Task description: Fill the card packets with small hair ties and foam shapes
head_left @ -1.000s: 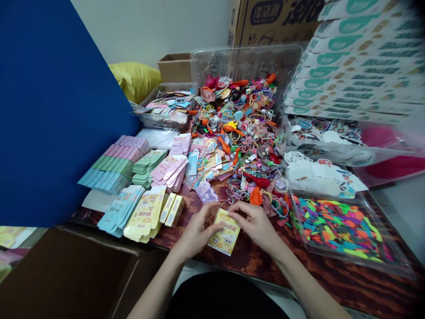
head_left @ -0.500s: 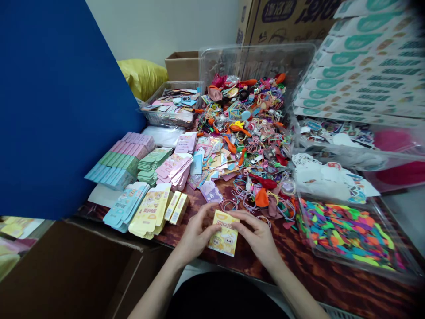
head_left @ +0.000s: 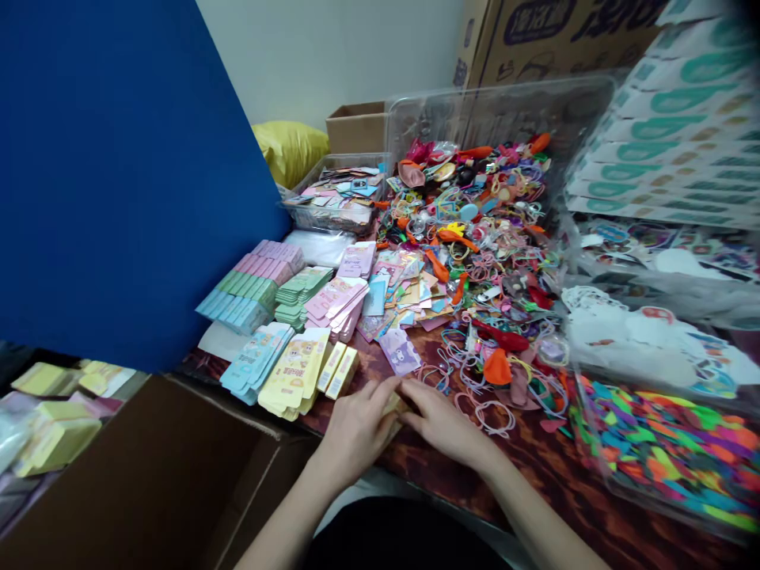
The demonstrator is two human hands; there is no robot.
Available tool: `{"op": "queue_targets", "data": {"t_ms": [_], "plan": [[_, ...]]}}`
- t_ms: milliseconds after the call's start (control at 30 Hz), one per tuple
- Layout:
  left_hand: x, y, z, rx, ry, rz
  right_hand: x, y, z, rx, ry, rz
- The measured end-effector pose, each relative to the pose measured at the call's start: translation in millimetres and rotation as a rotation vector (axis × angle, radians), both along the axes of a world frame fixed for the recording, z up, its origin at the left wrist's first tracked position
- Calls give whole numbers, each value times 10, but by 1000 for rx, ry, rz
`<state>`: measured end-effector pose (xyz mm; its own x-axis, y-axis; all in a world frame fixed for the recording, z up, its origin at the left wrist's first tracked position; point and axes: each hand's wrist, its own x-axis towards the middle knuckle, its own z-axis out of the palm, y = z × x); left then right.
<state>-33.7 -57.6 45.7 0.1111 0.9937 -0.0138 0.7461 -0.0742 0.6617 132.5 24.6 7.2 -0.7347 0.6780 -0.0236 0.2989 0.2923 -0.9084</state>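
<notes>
Close together at the front of the table, both hands are around a small yellow paper box [head_left: 393, 403], most of which my fingers hide. My left hand [head_left: 360, 425] wraps its left side, with the back of the hand towards me. On the other side my right hand [head_left: 444, 421] grips it with bent fingers. Just left of my hands stand two narrow yellow boxes [head_left: 338, 370] beside a stack of flat yellow cartons [head_left: 295, 372]. A purple card [head_left: 399, 351] lies just beyond my fingertips.
Blue cartons [head_left: 256, 360], pink cartons [head_left: 337, 299] and green cartons [head_left: 302, 294] lie left. Behind spreads a heap of hair ties and trinkets [head_left: 475, 261]. Right stands a tray of bright coloured pieces [head_left: 670, 443]. An open cardboard box [head_left: 178, 467] and a blue panel [head_left: 119, 174] flank the left.
My hands have closed in over the yellow box, turning it so its printed front no longer shows. The view has swung left, bringing more yellow boxes at the lower left into sight.
</notes>
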Motion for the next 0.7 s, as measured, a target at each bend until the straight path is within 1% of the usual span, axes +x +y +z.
{"op": "queue_targets", "data": {"t_ms": [33, 100, 133, 167, 200, 233, 300, 333, 400, 467, 567, 633, 667, 700], "plan": [[-48, -5, 38, 36, 55, 22, -98, 45, -9, 48, -18, 14], [-209, -2, 107, 170, 122, 108, -287, 141, -13, 139, -41, 29], [-320, 4, 131, 250, 149, 179, -368, 184, -11, 188, -57, 17], [-443, 11, 145, 336, 193, 279, -436, 218, -8, 237, -84, -15], [-568, 18, 145, 383, 259, 386, -487, 240, -7, 282, -119, -59], [-685, 24, 131, 401, 336, 483, -523, 247, -10, 320, -155, -106], [-855, 30, 68, 324, 482, 584, -556, 220, -31, 365, -205, -177], [-898, 30, 25, 261, 528, 598, -560, 190, -49, 374, -213, -190], [-903, 31, -60, 149, 567, 591, -561, 118, -95, 387, -201, -189], [-853, 34, -114, 108, 554, 584, -560, 63, -134, 394, -183, -185], [-821, 38, -107, 123, 494, 640, -548, 55, -133, 382, -163, -207], [-867, 28, -55, 151, 441, 695, -522, 82, -72, 376, -125, -253], [-901, 18, -20, 196, 418, 723, -508, 90, -23, 374, -91, -289], [-931, 6, 19, 272, 397, 747, -496, 86, 39, 365, -44, -330]]}}
